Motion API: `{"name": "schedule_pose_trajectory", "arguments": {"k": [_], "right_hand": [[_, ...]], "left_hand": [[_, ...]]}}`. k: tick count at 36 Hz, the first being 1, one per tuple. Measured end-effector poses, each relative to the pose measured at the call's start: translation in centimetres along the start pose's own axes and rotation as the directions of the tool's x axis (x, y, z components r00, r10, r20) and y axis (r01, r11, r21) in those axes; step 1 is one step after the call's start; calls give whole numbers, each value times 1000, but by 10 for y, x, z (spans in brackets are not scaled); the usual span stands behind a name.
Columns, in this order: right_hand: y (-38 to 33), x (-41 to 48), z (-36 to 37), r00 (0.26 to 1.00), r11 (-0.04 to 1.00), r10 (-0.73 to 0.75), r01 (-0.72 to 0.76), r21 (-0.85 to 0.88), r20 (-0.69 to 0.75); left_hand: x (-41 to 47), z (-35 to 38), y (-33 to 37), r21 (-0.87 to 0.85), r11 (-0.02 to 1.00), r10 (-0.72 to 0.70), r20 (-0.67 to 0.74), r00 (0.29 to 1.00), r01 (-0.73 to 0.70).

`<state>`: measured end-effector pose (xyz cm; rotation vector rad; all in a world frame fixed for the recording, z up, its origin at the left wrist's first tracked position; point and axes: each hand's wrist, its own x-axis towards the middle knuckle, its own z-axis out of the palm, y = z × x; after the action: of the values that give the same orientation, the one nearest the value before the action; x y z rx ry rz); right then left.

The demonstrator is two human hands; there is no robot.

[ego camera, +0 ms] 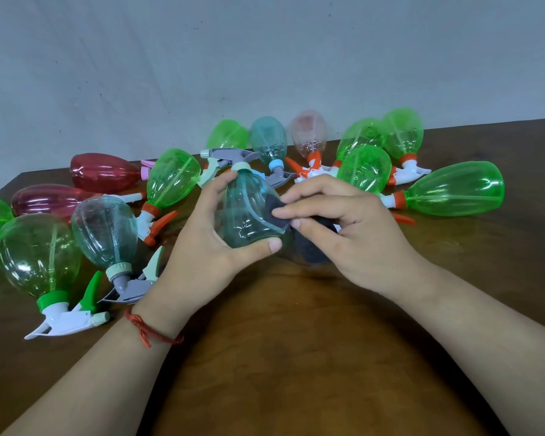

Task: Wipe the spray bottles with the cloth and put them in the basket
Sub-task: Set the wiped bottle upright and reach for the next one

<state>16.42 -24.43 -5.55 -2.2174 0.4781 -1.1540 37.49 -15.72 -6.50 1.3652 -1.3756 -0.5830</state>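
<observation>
Teal spray bottle (246, 212) in grip of left hand (199, 247), right hand (353, 228) pinching dark cloth (312, 248), largely hidden beneath palm

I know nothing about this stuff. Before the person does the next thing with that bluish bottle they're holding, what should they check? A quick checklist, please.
1. Left hand has a firm grip on the teal bottle, held off the table: ok.
2. Right hand pinches the dark cloth: ok.
3. The cloth touches the bottle's side: ok.
4. The bottle has been wiped all the way round, spray head included: cannot tell.
5. The basket is in sight, ready to take the bottle: not ok, no basket is in view.
</observation>
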Motion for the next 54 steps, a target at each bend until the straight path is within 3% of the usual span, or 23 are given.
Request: {"name": "schedule_pose_trajectory", "arguments": {"k": [7,11,14,22,27,33,40,48,54], "right_hand": [[9,6,-2,977,957,173,-137,257,-121],[8,9,-2,934,780,341,-219,586,-105],[6,9,-4,931,731,350,-202,652,-104],[9,8,-7,970,886,216,-146,440,-112],[8,6,-7,986,963,124,-91,255,-115],[1,1,-2,999,992,35,-32,123,-21],[-3,-2,0,999,1000,-30,30,4,24],[0,-4,4,997,997,-69,68,-48,-17],[6,1,3,990,992,63,-49,116,-123]], "left_hand": [[-11,7,8,-58,997,51,163,985,-42],[-17,11,13,-168,984,102,235,967,-63],[-14,12,13,-158,986,102,279,955,-60],[-13,9,11,57,986,136,261,956,-156],[-11,10,10,44,991,112,190,975,-123],[-4,3,3,3,999,52,16,999,-52],[-2,2,5,20,1000,20,-51,999,-19],[-1,3,7,-31,999,-15,-41,999,13],[-6,2,9,-38,999,19,79,997,-16]]}}
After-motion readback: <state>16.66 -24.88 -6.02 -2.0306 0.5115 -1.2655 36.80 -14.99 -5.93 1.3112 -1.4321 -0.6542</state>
